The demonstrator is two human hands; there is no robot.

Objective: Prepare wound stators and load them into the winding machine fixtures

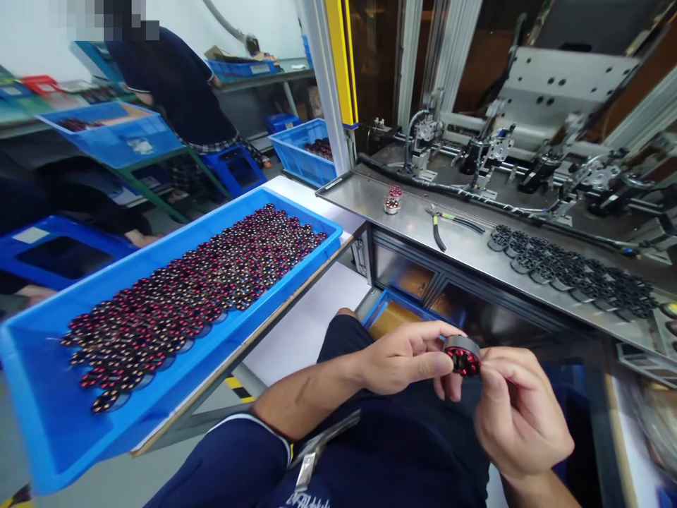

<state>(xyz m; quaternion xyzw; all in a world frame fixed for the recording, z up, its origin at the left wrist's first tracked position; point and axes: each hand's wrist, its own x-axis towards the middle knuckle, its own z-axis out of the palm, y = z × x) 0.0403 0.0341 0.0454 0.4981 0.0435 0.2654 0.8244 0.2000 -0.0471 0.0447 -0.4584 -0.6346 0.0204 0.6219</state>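
Above my lap, a round motor rotor (pixel 462 354) with a dark grey ring and a red spoked face is pinched between both hands. My left hand (pixel 405 358) grips its left side with thumb and fingers. On the other side, the thumb and fingertips of my right hand (pixel 521 409) close on its right edge. To my left, a long blue tray (pixel 50 430) carries many similar red, black and copper-toned round parts (pixel 201 289). Rows of dark ring-shaped parts (pixel 571 271) stand on the metal bench (pixel 362 190) at the right.
Green-handled pliers (pixel 455 220) lie on the bench near two small red and copper parts (pixel 392 202). Behind them is a machine with metal fixtures (pixel 497 148). A yellow post (pixel 343 63) rises at the bench corner. Another person (pixel 174 85) sits beyond the tray, near blue bins (pixel 113 137).
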